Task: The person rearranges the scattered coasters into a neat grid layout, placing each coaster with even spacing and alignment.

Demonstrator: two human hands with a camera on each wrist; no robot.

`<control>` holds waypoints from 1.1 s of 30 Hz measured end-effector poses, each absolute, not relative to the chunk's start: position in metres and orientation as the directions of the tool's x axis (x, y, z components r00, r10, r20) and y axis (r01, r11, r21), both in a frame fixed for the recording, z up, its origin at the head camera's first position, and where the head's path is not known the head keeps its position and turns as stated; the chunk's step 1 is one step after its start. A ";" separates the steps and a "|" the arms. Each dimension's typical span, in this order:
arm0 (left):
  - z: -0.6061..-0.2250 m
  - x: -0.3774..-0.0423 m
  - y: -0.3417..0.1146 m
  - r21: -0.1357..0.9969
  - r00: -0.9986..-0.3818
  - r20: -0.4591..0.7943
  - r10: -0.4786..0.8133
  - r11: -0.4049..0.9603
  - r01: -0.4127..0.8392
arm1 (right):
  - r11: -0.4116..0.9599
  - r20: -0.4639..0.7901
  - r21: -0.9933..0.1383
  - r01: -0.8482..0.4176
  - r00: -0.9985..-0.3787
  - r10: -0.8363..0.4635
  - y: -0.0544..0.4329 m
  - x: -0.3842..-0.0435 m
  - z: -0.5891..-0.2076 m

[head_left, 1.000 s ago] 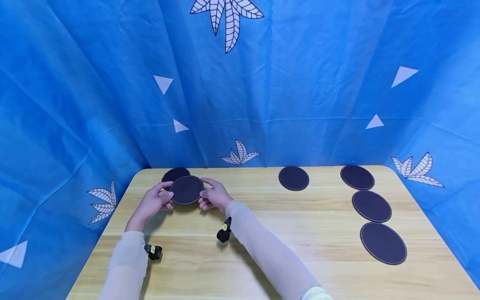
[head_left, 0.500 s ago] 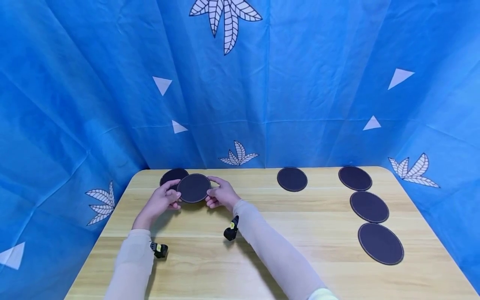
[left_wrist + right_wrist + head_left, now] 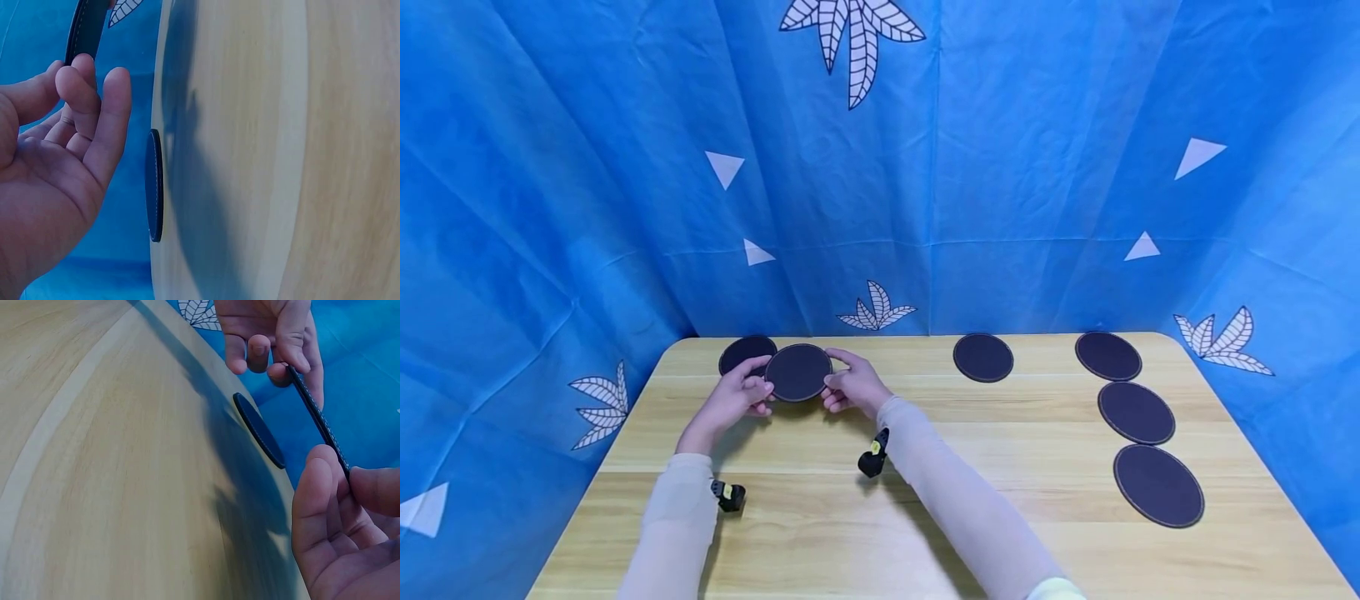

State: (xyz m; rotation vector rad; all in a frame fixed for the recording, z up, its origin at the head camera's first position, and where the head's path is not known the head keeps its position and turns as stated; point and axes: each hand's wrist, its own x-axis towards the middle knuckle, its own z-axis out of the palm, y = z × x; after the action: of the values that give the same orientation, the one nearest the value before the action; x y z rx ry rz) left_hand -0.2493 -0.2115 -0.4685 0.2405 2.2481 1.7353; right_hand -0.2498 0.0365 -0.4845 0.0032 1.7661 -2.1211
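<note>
A round black coaster with a stitched rim is held up between both hands, raised off the table. My left hand pinches its left edge between thumb and fingers. On the opposite edge, my right hand pinches it the same way. Seen from the right wrist, the coaster appears edge-on with a hand at each end. Behind the left hand, another black coaster lies at the table's back left corner, partly covered in the head view; it shows whole in the left wrist view as a dark coaster.
One coaster lies near the back edge, right of centre. Three more form a column at the right: a far one, a middle one and a near one. A blue curtain hangs right behind the wooden table.
Both hands have carried the held coaster to the right and slightly farther back, uncovering more of the coaster at the back left. The coasters on the table stay where they were.
</note>
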 end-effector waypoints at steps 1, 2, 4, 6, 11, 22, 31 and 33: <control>-0.469 -0.249 -0.211 0.964 -0.942 -0.128 0.311 0.261 -0.045 | -0.138 -0.239 -0.948 0.286 -0.928 -0.285 0.038 -0.249 -0.484; -0.469 -0.249 -0.210 0.964 -0.940 -0.128 0.317 0.261 -0.043 | -0.139 -0.238 -0.948 0.287 -0.928 -0.288 0.039 -0.249 -0.484; -0.469 -0.249 -0.208 0.965 -0.939 -0.136 0.316 0.258 -0.053 | -0.139 -0.239 -0.947 0.288 -0.926 -0.292 0.041 -0.248 -0.483; -0.469 -0.250 -0.206 0.966 -0.936 -0.140 0.323 0.254 -0.057 | -0.140 -0.239 -0.947 0.290 -0.925 -0.296 0.044 -0.247 -0.483; -0.470 -0.249 -0.200 0.966 -0.935 -0.127 0.332 0.255 -0.040 | -0.131 -0.231 -0.952 0.278 -0.928 -0.292 0.050 -0.246 -0.483; -0.470 -0.253 -0.181 0.968 -0.941 -0.110 0.321 0.250 -0.028 | -0.115 -0.230 -0.957 0.268 -0.935 -0.269 0.065 -0.248 -0.486; -0.468 -0.258 -0.161 0.967 -0.940 -0.122 0.318 0.252 -0.040 | -0.128 -0.217 -0.959 0.253 -0.945 -0.244 0.083 -0.247 -0.485; -0.468 -0.258 -0.157 0.965 -0.939 -0.122 0.321 0.258 -0.037 | -0.135 -0.218 -0.957 0.255 -0.945 -0.243 0.086 -0.247 -0.484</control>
State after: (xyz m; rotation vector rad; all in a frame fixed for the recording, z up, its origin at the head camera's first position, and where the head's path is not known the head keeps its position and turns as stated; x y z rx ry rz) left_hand -0.2585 -0.1568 -0.4681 0.2622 2.2402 1.7311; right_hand -0.2465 0.0859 -0.4842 0.0136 1.8126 -2.1461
